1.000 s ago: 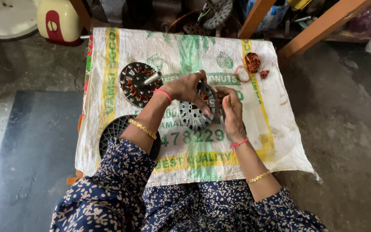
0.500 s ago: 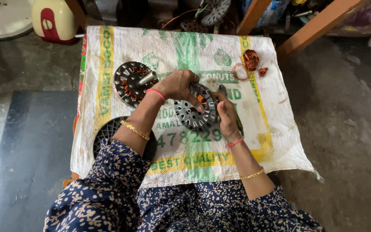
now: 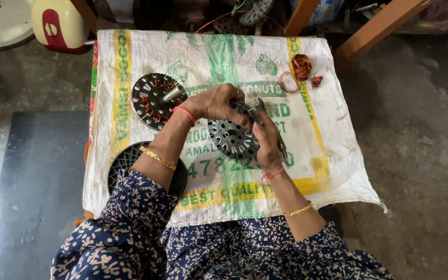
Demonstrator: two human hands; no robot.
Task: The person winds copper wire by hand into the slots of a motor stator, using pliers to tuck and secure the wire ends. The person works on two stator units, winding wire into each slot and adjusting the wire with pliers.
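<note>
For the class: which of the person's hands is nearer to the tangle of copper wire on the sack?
Right. The right hand grips the perforated metal disc below-left of the copper wire; the left hand sits farther left, over the disc's top.

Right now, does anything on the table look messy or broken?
Yes. Loose copper wire lies tangled in clumps near the far right corner of the printed sack, not wound neatly. The left hand and right hand hold a round perforated metal disc that looks whole.

Bare sack-covered surface lies open right of the hands; a wound motor disc and copper coils crowd the far side.
</note>
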